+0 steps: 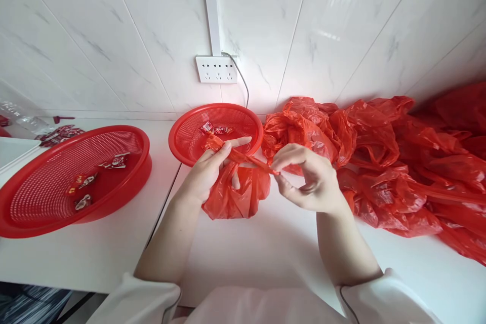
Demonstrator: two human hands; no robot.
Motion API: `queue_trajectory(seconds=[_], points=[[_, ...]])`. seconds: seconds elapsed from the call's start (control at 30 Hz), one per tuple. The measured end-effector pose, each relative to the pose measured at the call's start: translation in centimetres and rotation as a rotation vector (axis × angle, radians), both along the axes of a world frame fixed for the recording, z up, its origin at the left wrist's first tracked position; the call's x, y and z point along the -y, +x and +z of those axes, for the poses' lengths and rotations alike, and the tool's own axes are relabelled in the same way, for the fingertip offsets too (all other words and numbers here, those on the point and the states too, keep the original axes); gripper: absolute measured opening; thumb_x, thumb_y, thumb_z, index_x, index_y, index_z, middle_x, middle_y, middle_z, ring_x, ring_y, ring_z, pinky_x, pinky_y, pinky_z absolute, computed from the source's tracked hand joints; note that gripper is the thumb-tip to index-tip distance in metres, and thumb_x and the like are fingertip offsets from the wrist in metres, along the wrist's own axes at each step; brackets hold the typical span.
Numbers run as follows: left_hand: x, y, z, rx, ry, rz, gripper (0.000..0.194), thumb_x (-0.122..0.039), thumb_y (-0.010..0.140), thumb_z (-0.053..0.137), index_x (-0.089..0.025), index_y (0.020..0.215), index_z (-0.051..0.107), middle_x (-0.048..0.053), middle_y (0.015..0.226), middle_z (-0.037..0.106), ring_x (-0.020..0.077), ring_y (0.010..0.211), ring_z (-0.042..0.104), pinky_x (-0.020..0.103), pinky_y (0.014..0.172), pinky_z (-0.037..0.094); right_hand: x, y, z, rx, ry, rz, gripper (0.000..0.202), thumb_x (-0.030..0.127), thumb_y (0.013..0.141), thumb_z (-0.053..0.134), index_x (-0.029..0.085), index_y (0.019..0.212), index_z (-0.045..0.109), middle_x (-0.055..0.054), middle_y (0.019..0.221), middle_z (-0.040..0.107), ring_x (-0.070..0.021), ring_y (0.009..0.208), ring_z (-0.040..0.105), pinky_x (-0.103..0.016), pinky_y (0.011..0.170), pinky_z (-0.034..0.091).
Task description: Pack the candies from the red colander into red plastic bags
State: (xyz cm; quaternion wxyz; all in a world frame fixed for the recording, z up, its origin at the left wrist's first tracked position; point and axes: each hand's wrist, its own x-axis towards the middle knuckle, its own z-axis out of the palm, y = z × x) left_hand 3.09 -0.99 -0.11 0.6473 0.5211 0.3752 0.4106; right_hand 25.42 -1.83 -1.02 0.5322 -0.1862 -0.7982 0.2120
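Observation:
A red plastic bag (243, 192) hangs between my two hands, just in front of a round red basket (178, 134). My left hand (207, 169) grips its twisted upper part between thumb and fingers, with the index finger stretched to the right. Thumb and index finger of my right hand (307, 177) pinch the end of a handle strip drawn out to the right. The bag's lower part bulges; what it contains, if anything, cannot be seen. A few small wrapped sweets (216, 129) lie in the basket behind.
A larger red basket (132, 187) with several wrapped sweets stands at the left. Many red plastic bags (379, 162) are heaped along the right. A socket panel (216, 69) with a cable is on the tiled wall. A clear plastic bottle (28, 121) lies at the far left.

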Motion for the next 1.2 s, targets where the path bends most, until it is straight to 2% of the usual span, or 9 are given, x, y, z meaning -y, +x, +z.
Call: queue_trajectory(seconds=[0.17, 0.33, 0.47, 0.63, 0.73, 0.8, 0.9, 1.0, 1.2], points=[[-0.4, -0.2, -0.3, 0.184, -0.133, -0.069, 0.037, -0.042, 0.095, 0.051, -0.020, 0.121, 0.065, 0.003, 0.067, 0.065, 0.0117, 0.057, 0.061, 0.021, 0.054, 0.049, 0.6, -0.7, 0.2, 0.315, -0.007, 0.157, 0.027, 0.001, 0.085, 0.053, 0.022, 0.101, 0.060, -0.005, 0.094, 0.065, -0.0167, 0.089, 0.062, -0.031, 0.076, 0.053], [-0.4, -0.4, -0.1, 0.093, -0.087, -0.080, 0.030, -0.039, 0.094, 0.053, -0.018, 0.109, 0.067, -0.004, 0.052, 0.053, 0.0043, 0.040, 0.045, 0.014, 0.039, 0.035, 0.2, -0.7, -0.1, 0.355, -0.042, 0.128, 0.023, 0.002, 0.086, 0.053, 0.021, 0.097, 0.061, -0.003, 0.091, 0.065, -0.0153, 0.084, 0.062, -0.028, 0.071, 0.051], [-0.4, -0.9, 0.0, 0.046, -0.055, -0.111, 0.022, -0.035, 0.090, 0.060, -0.019, 0.105, 0.064, 0.001, 0.069, 0.067, 0.0090, 0.061, 0.063, 0.016, 0.056, 0.049, 0.0, -0.8, -0.3, 0.415, -0.045, 0.082, 0.020, 0.005, 0.088, 0.053, 0.022, 0.094, 0.061, -0.003, 0.091, 0.066, -0.0150, 0.080, 0.061, -0.029, 0.069, 0.050], [0.5, -0.9, 0.7, -0.168, 0.139, -0.212, 0.022, -0.011, 0.083, 0.060, -0.021, 0.102, 0.058, 0.001, 0.082, 0.068, 0.0125, 0.068, 0.067, 0.022, 0.060, 0.053, -0.1, -2.0, -0.5, 0.042, -0.191, -0.143, 0.005, 0.023, 0.088, 0.063, 0.022, 0.086, 0.059, -0.002, 0.084, 0.063, -0.0158, 0.079, 0.060, -0.031, 0.075, 0.050], [1.5, -0.3, 1.5, -0.355, 0.212, -0.229, 0.029, -0.007, 0.082, 0.052, -0.023, 0.105, 0.055, -0.001, 0.082, 0.067, 0.0142, 0.069, 0.068, 0.024, 0.060, 0.054, -0.5, -2.9, -1.0, -0.104, -0.416, -0.045, 0.019, 0.033, 0.094, 0.055, 0.024, 0.111, 0.056, -0.006, 0.113, 0.062, -0.0182, 0.101, 0.061, -0.034, 0.089, 0.050], [1.9, 0.2, 1.6, -0.523, 0.317, -0.172, 0.034, -0.009, 0.081, 0.053, -0.025, 0.111, 0.053, -0.001, 0.083, 0.067, 0.0144, 0.069, 0.067, 0.025, 0.061, 0.053, -1.0, -3.4, -1.6, -0.066, -0.567, 0.103, 0.031, 0.039, 0.096, 0.049, 0.026, 0.125, 0.050, -0.006, 0.126, 0.058, -0.0190, 0.107, 0.060, -0.036, 0.093, 0.050], [1.8, 0.9, 0.8, -0.742, 0.637, 0.108, 0.026, -0.015, 0.081, 0.056, -0.024, 0.106, 0.057, 0.000, 0.086, 0.067, 0.0154, 0.074, 0.065, 0.025, 0.064, 0.052, -1.6, -3.8, -2.5, -0.050, -0.705, 0.082, 0.035, 0.045, 0.099, 0.041, 0.025, 0.126, 0.052, -0.005, 0.112, 0.064, -0.0178, 0.096, 0.062, -0.036, 0.088, 0.051], [1.1, 1.3, -0.4, -0.687, 0.902, 0.356, 0.011, -0.016, 0.087, 0.052, -0.022, 0.087, 0.061, 0.003, 0.093, 0.068, 0.0176, 0.088, 0.065, 0.028, 0.077, 0.052, -2.0, -3.8, -2.9, -0.061, -0.748, 0.086, 0.035, 0.043, 0.098, 0.043, 0.024, 0.125, 0.054, -0.003, 0.098, 0.065, -0.0155, 0.085, 0.061, -0.033, 0.081, 0.051], [0.3, 1.3, -0.7, -0.357, 0.757, 0.223, 0.005, -0.024, 0.085, 0.063, -0.023, 0.088, 0.067, 0.009, 0.131, 0.058, 0.0244, 0.107, 0.062, 0.038, 0.087, 0.054, -2.5, -3.3, -2.6, -0.184, -0.718, 0.169, 0.025, 0.041, 0.091, 0.058, 0.020, 0.106, 0.059, 0.001, 0.076, 0.060, -0.0111, 0.066, 0.055, -0.025, 0.062, 0.048]])
